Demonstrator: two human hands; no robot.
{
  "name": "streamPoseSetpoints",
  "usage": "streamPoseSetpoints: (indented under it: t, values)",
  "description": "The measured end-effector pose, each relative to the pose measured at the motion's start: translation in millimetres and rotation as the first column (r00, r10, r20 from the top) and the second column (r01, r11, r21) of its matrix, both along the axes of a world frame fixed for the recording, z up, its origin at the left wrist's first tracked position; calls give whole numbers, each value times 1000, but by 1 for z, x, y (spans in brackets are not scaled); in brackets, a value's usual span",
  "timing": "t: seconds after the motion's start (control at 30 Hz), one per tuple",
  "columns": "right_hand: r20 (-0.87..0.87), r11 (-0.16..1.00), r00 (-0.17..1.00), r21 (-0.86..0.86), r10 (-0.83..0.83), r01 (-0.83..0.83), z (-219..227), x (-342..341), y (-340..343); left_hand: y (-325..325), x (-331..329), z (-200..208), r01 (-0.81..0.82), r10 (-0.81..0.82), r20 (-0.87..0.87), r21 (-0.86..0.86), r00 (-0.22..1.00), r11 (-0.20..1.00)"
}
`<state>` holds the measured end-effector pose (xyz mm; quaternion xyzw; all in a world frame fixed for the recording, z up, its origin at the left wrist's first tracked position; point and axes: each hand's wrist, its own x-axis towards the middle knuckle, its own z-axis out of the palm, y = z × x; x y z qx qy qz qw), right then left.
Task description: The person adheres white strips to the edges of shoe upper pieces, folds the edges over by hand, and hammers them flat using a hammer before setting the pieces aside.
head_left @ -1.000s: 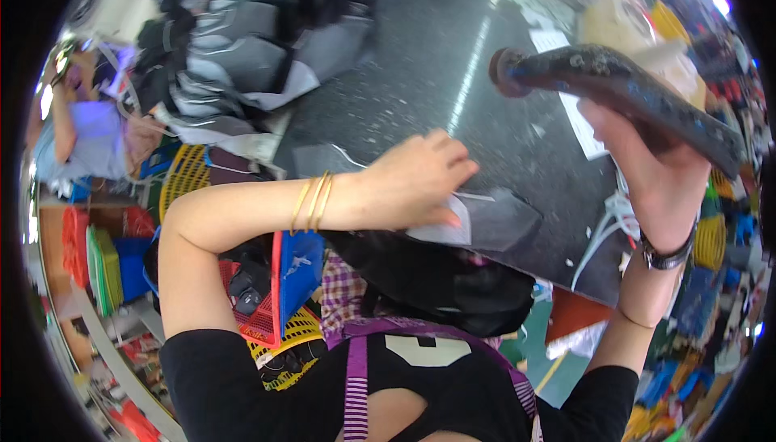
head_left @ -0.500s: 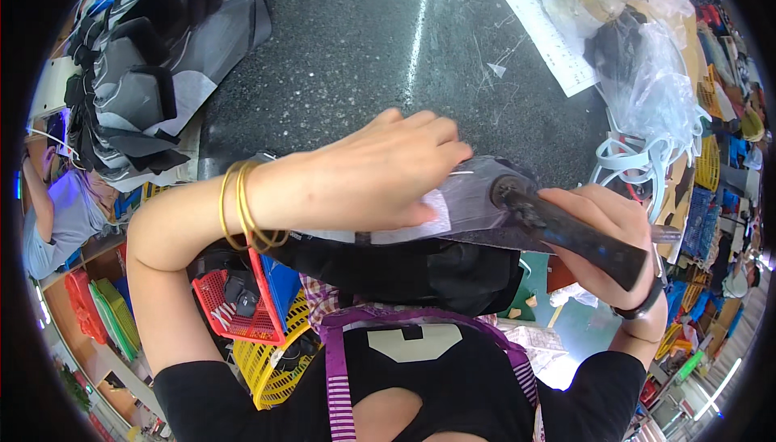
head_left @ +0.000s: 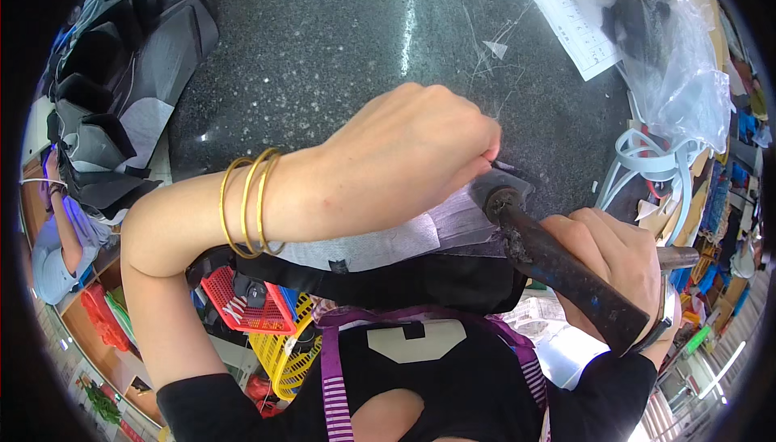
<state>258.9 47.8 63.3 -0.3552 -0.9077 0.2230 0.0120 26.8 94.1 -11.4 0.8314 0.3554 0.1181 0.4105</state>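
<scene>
- L hand (head_left: 420,147): curled nearly into a fist at the far edge of the grey piece (head_left: 388,236); fingertips hidden, so can't tell if it's pinching the material or just resting there.
- R hand (head_left: 610,252): closed firmly round the hammer (head_left: 558,268), shaft end poking out on the far R; round face over the piece's R end, just beside L hand. Contact vs. hovering: can't tell.
- Grey piece: along the near table edge, below L forearm, partly hidden by it; black material (head_left: 396,280) just below, toward the torso.
- Progress (judgement): this pc looks mid-work, not finished, bc hammer's at it & both hands are on or near it. How much of its length is done: can't tell.
- L side: stack of dark pieces (head_left: 162,62), overlapping, approx. same grey/black look. Done or waiting? Unclear from here.
- Tabletop (head_left: 323,38): dark, speckled, scratched, w/ small light scrap (head_left: 495,50) & printed sheet (head_left: 566,17) farther out.
- Far R: clear plastic bag (head_left: 679,78), pale strap (head_left: 647,155) looped below it.
- Below L, off table: red basket (head_left: 242,304), yellow basket (head_left: 283,365).
</scene>
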Motion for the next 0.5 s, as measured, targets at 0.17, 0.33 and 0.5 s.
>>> streamPoseSetpoints:
  t: [0.17,0.33,0.5]
  values:
    - [5,999,999,-29,-34,34,3,-1,-3,2,-7,-14,88,-129,170,230,977,969]
    - [-49,987,996,-147,-74,66,0,2,20,6,-23,-20,242,-281,49,383,959,892]
    - [122,928,950,-209,-287,307,6,-10,23,6,-14,-17,271,-324,27,482,946,833]
